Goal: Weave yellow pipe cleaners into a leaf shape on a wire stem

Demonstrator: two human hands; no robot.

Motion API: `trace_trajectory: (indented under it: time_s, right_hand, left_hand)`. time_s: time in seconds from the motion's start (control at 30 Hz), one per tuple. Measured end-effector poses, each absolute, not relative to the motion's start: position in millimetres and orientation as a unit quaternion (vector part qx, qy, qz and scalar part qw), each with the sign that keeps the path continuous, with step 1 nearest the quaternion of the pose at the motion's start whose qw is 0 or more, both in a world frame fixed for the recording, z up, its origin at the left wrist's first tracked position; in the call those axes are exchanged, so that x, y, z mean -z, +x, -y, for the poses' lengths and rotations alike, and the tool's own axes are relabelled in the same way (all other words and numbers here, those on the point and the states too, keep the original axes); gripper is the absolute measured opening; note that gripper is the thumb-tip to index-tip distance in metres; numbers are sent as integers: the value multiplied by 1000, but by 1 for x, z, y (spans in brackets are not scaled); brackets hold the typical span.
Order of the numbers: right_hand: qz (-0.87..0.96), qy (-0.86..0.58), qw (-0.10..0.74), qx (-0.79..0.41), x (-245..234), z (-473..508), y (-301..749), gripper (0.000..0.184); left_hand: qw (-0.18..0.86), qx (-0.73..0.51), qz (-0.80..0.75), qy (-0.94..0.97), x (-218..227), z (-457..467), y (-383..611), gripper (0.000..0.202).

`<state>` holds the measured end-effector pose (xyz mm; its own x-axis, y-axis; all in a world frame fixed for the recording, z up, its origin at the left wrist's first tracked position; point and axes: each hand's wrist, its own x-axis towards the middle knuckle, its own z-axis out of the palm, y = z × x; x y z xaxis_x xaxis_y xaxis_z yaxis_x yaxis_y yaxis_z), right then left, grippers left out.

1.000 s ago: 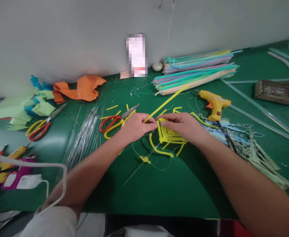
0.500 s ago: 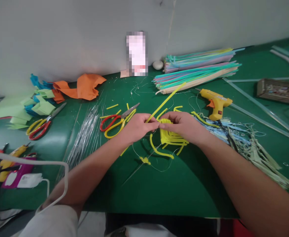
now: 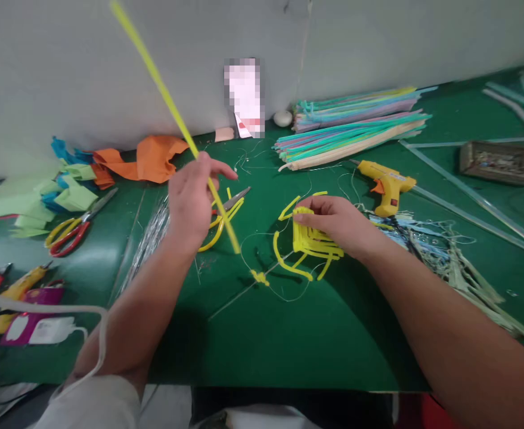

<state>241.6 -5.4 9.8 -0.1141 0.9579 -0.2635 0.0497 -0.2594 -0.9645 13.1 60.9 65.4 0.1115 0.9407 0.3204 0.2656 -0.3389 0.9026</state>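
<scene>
My left hand (image 3: 192, 199) is raised left of centre, closed on a long yellow pipe cleaner (image 3: 154, 74). The stem slants from upper left down past the fingers, its lower end over the table. My right hand (image 3: 333, 220) pinches a yellow square shape made of bent pipe cleaners (image 3: 313, 241), with legs sticking out below. Near it lie a curved yellow piece (image 3: 284, 262) and a small yellow knotted bit (image 3: 260, 277) on a thin wire. Red and yellow handled scissors (image 3: 212, 238) are partly hidden behind my left hand.
Bundles of coloured pipe cleaners (image 3: 355, 140) lie at the back, near a propped phone (image 3: 246, 89). A yellow glue gun (image 3: 387, 182) and blue-green scraps (image 3: 449, 262) are at right. Silver wires (image 3: 149, 238), more scissors (image 3: 76, 229) and orange paper (image 3: 154, 158) are at left.
My left hand has moved up and left, away from the square shape, carrying the long yellow pipe cleaner. My right hand still holds the square shape in about the same place.
</scene>
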Motion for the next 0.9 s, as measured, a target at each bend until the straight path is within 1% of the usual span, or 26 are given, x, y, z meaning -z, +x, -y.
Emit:
trace_trajectory:
  time_s: [0.1,0.17,0.27,0.5,0.67,0.77,0.83,0.9]
  right_hand:
    - [454,-559,394,-571,-9,3,244,22]
    - [449,-567,392,-568,-8,3,244,21]
    - [446,-574,390,-566,-7,2,245,21]
    - [447,-575,390,-563,-8,3,245,20]
    - [452,-552,393,-580,-9,4,245,21]
    - [460,-541,393,-585,-8,3,245,22]
    - [461,-540,391,-586,-7,3,245,21]
    - [456,-546,390,-585,-5,2,245,21]
  left_hand:
    - [368,-559,-417,616,-67,-71,7,50]
    - [383,-569,-405,604,-65,-73,8,43]
    - [378,-552,-412,619,-61,-67,15,33]
    - [299,-515,-411,691,-53,-51,25,31]
    - [225,-519,-398,722,-58,-47,19,27]
    - [183,-521,-400,731,-62,-44,18,29]
    - [195,-506,-409,734,-62,-44,19,30]
    - [248,-479,-420,729,-58,-46,21,25]
